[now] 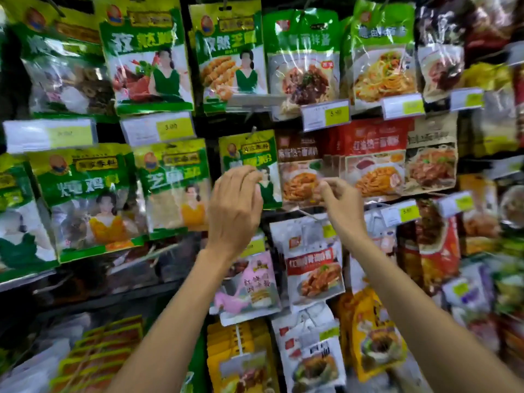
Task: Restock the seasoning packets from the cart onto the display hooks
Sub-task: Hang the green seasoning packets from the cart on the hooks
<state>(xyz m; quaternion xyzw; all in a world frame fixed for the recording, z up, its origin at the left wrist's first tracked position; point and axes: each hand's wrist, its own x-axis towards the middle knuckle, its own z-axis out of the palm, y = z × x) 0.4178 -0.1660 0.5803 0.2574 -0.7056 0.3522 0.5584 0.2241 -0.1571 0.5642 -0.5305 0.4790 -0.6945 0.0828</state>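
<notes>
Seasoning packet (pixel 249 154), green, hanging on its hook (pixel 253 130) in the middle row, fingers of the left hand (pixel 235 205) curled against its face, fingers of the right hand (pixel 341 201) pinched together just beside it (whether either holds anything is unclear); it should be squared and slid fully back along the hook.

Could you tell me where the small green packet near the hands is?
Head view, centre: the green packet hangs behind the left hand, left of the brown packet by the right hand.
</notes>
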